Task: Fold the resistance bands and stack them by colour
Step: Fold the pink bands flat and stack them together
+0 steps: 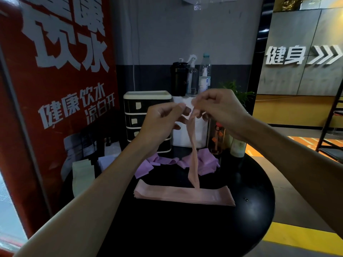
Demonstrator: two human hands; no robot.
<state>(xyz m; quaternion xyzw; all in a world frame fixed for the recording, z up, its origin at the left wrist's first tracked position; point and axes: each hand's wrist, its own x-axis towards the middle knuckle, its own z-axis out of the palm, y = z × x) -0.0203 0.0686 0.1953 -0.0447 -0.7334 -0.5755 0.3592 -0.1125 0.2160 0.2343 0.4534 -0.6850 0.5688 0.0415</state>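
Black round table, nearest edge, on which everything is set out. Cream bands: draped at far left, kept apart by colour. Purple bands: left crumpled at the back, not yet folded. Left hand: fingers curled, top of pink band pinched. Pink stack: folded flat, mid-table. Pink band: held up to hang straight, lower end reaching the stack. Right hand: same top end pinched, probably for matching edges.
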